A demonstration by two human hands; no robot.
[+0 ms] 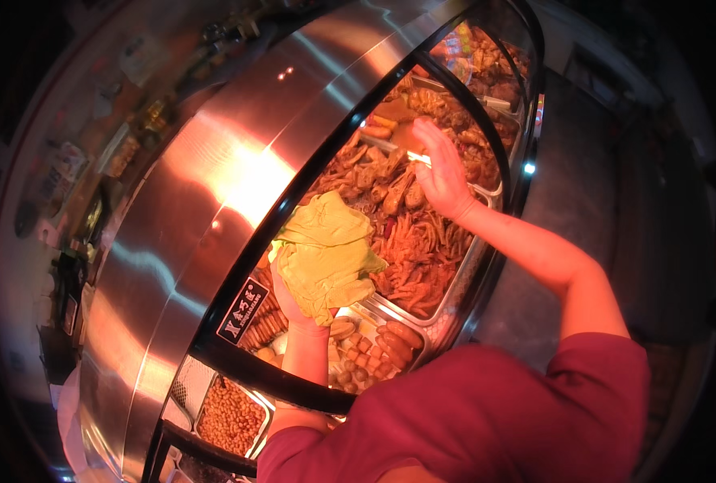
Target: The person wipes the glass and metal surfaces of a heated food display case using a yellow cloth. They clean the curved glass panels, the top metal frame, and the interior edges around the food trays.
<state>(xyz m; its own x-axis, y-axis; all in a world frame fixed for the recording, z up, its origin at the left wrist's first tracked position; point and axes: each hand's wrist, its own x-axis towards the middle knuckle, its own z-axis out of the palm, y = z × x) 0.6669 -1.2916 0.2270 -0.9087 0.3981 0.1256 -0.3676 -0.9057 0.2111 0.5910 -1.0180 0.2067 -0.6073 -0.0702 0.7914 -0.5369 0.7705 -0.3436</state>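
A crumpled yellow-green cloth [331,256] lies bunched over my left hand [291,302], which grips it above the food trays. My right hand [444,175] is raised over the trays with nothing seen in it, thumb apart from the lightly bent fingers. Whether it touches the glass of the case cannot be told. Below it are browned poultry pieces [364,166]. Reddish chicken feet [415,265] fill a metal tray between my two hands. Close to my left wrist, another tray holds sausages [401,338] and small cubes and balls.
The brushed-metal hood [225,175] of the display case curves along the left. Its black frame [297,193] and curved bars [473,96] surround the opening. A tray of beans or peanuts [231,416] sits at the lower left. Blurred goods [116,145] stand beyond the hood.
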